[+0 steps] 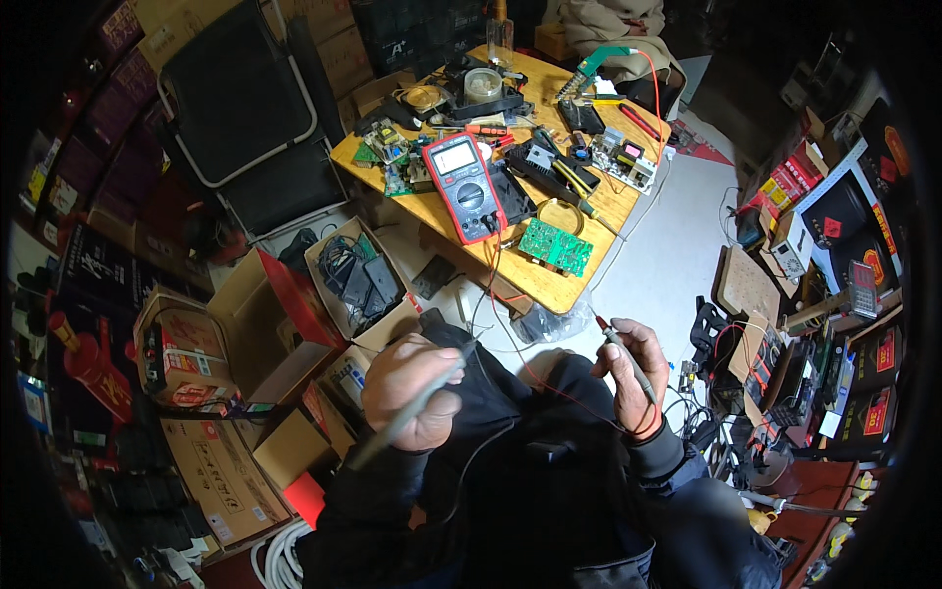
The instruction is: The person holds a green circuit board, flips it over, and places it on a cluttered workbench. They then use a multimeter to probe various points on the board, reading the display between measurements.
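My left hand [417,388] is closed round a grey test probe [424,401], its thin tip slanting up and away to the right. In my right hand [638,368], another grey test probe [628,359] with a red collar is pinched, pointing away, and a red lead loops from its lower end. Both hands are above my lap, apart from the table. Beyond them, a red multimeter [463,187] with a lit screen lies on the wooden table [549,294], leads plugged into its near end. A green circuit board [554,246] lies to the right of the meter, near the table's front edge.
Screwdrivers, loose boards and a soldering iron in a green stand [595,67] crowd the table. At left stand a folding chair [240,93] and open cartons, one with black adapters [365,285]. Cables and boxes fill the right side. A seated person [613,25] is beyond the table.
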{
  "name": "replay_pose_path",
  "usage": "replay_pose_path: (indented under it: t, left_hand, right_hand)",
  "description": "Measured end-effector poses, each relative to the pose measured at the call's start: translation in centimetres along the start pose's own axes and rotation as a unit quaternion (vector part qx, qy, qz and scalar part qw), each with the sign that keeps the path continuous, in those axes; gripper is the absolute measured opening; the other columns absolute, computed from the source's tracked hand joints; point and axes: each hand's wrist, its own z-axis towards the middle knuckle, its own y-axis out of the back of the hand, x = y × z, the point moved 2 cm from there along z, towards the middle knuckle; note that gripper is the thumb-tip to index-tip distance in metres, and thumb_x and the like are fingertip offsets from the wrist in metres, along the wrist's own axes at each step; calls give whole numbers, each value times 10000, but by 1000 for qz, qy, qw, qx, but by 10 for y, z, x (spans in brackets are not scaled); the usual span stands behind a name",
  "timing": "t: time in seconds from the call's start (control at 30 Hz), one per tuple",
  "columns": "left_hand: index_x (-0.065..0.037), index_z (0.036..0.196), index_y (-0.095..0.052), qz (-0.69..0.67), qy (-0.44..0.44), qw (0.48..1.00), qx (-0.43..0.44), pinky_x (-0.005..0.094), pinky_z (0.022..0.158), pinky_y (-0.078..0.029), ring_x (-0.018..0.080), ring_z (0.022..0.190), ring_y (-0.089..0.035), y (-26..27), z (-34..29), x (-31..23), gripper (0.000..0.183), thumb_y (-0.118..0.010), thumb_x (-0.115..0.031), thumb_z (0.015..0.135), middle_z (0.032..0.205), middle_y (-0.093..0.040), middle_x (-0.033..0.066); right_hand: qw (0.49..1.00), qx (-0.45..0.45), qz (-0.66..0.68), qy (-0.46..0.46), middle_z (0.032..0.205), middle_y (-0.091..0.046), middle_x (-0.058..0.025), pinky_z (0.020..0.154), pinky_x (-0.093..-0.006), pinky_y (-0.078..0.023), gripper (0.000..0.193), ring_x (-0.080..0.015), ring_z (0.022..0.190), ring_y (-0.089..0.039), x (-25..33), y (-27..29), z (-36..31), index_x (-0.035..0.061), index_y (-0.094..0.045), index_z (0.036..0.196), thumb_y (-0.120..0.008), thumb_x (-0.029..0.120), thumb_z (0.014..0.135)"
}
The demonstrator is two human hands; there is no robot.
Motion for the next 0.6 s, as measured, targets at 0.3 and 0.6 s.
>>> replay_pose_path:
  t: [0.3, 0.6]
  left_hand:
    - [-13, 1207, -530, -228, 202, 938, -165, 297, 561, -511, 191, 617, -592, -49, -52, -1, 393, -500, -400, 1146, 956, -562, 137]
    - [7, 1246, -500, -327, 329, 877, -127, 278, 743, -543, 134, 736, -636, -55, -68, -3, 202, -593, -103, 1104, 861, -663, 88]
  right_hand:
    - [996, 3, -32, 88, 913, -632, -65, 720, -267, -507, 131, -128, 771, -633, 11, -8, -13, -39, -661, 1021, -736, 65, 993]
    - [1000, -19, 4, 18, 856, -634, -14, 694, -232, -484, 147, -71, 745, -588, 4, -23, -16, 8, -601, 1037, -727, 81, 1014]
